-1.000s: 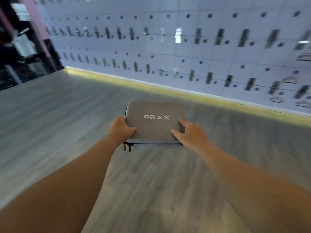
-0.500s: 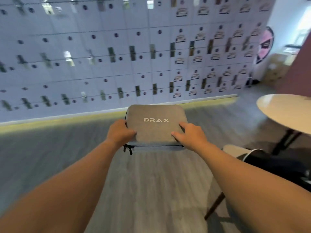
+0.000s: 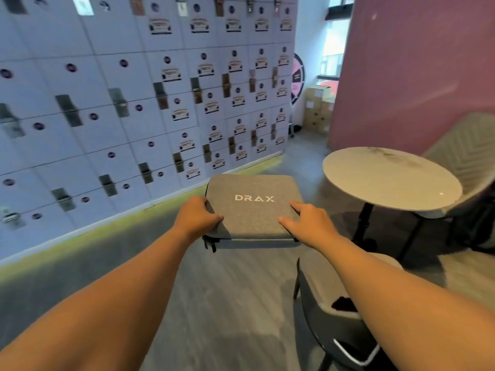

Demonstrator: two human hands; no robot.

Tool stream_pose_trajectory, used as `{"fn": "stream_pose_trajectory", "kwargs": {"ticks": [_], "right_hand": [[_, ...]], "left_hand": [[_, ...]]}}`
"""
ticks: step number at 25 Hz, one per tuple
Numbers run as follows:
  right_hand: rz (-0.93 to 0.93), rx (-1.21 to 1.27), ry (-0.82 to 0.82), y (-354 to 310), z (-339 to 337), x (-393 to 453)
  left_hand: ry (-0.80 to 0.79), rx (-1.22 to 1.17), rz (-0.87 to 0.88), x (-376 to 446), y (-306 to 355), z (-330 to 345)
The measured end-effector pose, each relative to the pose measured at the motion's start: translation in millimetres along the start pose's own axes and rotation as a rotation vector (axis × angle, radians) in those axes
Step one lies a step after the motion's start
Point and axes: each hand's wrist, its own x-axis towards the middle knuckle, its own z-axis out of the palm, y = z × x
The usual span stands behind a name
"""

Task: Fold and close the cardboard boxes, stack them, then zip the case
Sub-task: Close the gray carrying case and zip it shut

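A grey fabric case [image 3: 251,210] with white "DRAX" lettering is held out in front of me, in the air above the floor. My left hand [image 3: 195,218] grips its near left edge, thumb on the lid. My right hand [image 3: 308,223] grips the near right edge, thumb and forefinger spread on top. A black zipper pull [image 3: 211,246] hangs from the near left corner. The lid lies down on the base. No cardboard box of the task is in sight.
A wall of white lockers [image 3: 134,103] fills the left. A round white table [image 3: 391,178] on a black leg stands to the right, a grey chair [image 3: 334,303] just below my right arm, another chair [image 3: 466,156] behind the table. Cardboard cartons [image 3: 318,111] stand by a pink wall.
My view has swung to the right along the lockers, bringing the round table, chairs and pink wall into sight. Both hands keep the same hold on the case.
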Motion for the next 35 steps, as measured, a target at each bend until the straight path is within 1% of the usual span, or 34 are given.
{"fn": "stream_pose_trajectory", "kwargs": {"ticks": [4, 8, 13, 17, 21, 25, 29, 35], "right_hand": [[0.106, 0.046, 0.094, -4.8, -0.9, 75.4], [0.203, 0.04, 0.165, 14.2, -12.1, 134.5], [0.291, 0.037, 0.278, 75.5, -38.0, 220.7], [0.362, 0.046, 0.326, 126.6, -73.1, 281.3], [0.446, 0.077, 0.375, 180.1, -106.1, 326.3], [0.553, 0.069, 0.405, 224.3, -123.2, 354.0], [0.708, 0.08, 0.456, 268.6, -127.6, 378.8], [0.917, 0.083, 0.52, 307.6, -117.6, 405.3]], "left_hand": [[-0.097, 0.076, 0.114, 117.7, 11.4, 7.8], [-0.165, 0.072, 0.205, 211.2, 38.3, 37.5], [-0.254, 0.06, 0.317, 321.7, 96.5, 113.3], [-0.321, 0.049, 0.356, 395.5, 151.7, 176.5], [-0.45, 0.003, 0.411, 458.6, 209.0, 241.5], [-0.55, 0.017, 0.477, 503.2, 247.6, 300.5], [-0.693, 0.016, 0.561, 547.2, 282.8, 368.2], [-0.905, 0.054, 0.691, 599.3, 312.2, 461.1]]}}
